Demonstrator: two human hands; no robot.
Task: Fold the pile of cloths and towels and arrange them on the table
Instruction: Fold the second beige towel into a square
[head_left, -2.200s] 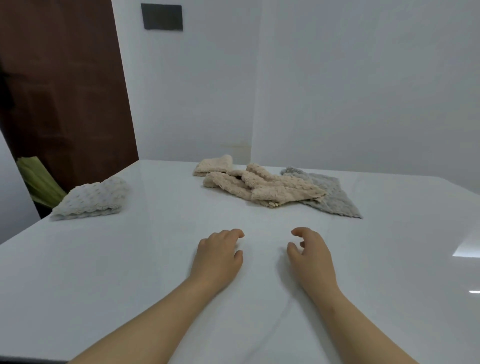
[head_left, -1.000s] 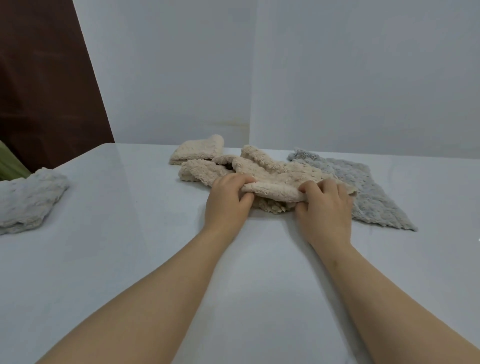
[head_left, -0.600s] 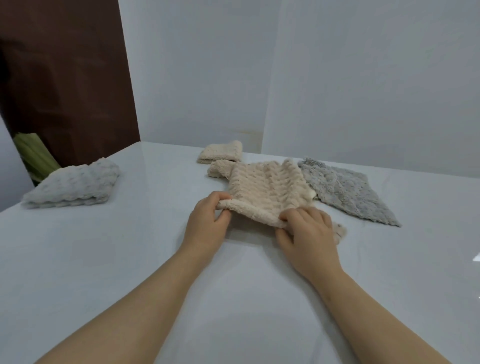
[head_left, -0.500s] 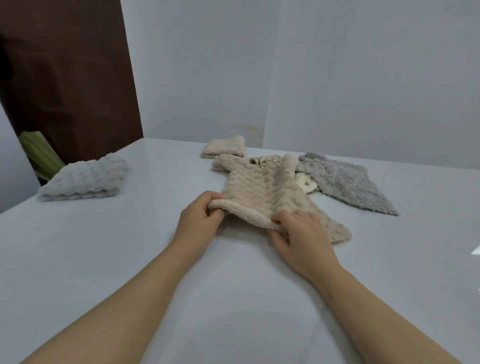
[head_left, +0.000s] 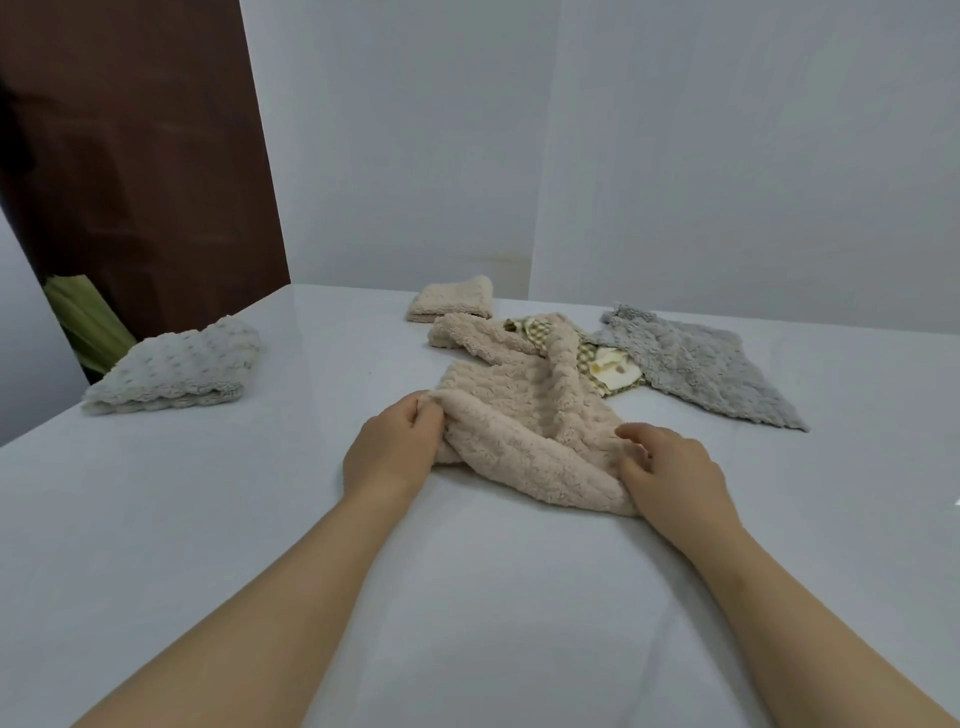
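Fingers (head_left: 423, 411) of left hand (head_left: 387, 452) curled, pinching near-left corner of beige towel (head_left: 524, 431). Right hand (head_left: 670, 470) fingers bent over its near-right edge, gripping. Towel bunched between both hands, mid-table (head_left: 208, 519).
Count, beige, three: held towel; crumpled beige cloth (head_left: 467, 338) just behind; folded beige cloth (head_left: 452, 301) at far edge.
Grey cloth (head_left: 691, 364): one, flat, toward far-right.
Checked cloth (head_left: 608, 369): one, partly hidden under beige and grey.
Pale dotted towel (head_left: 176, 369): one, folded, at left edge.
Brown door (head_left: 130, 156) and green object (head_left: 83, 317) beyond left edge.

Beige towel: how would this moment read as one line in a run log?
beige towel: bunched on table | left hand: pinches left corner | right hand: grips right corner | grey cloth: flat, unfolded
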